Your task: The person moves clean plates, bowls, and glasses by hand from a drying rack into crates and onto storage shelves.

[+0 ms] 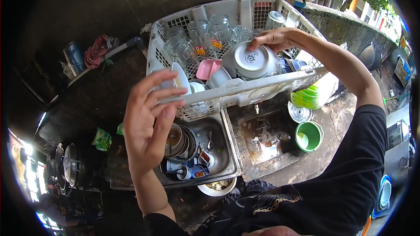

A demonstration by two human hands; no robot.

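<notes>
My left hand [151, 118] is raised over the left part of the sink, fingers apart, in front of the near left corner of a white plastic crate [245, 88]. Nothing shows in it. My right hand [276, 39] reaches over the crate, fingers and thumb on an upturned white bowl [253, 60] with a mark on its base. Glass mugs [199, 37] stand behind the bowl. Beside it lie a pink dish [207, 69] and a white cup [218, 78]. A white bowl [180, 78] leans at the crate's left edge, partly behind my left fingers.
Below the crate, a metal sink [225, 148] holds stacked bowls [177, 142], cups [184, 173] and a spoon [210, 141]. To the right are a green bucket [314, 136] and a metal lid [299, 112]. A bowl of scraps [217, 188] sits under the sink's front edge.
</notes>
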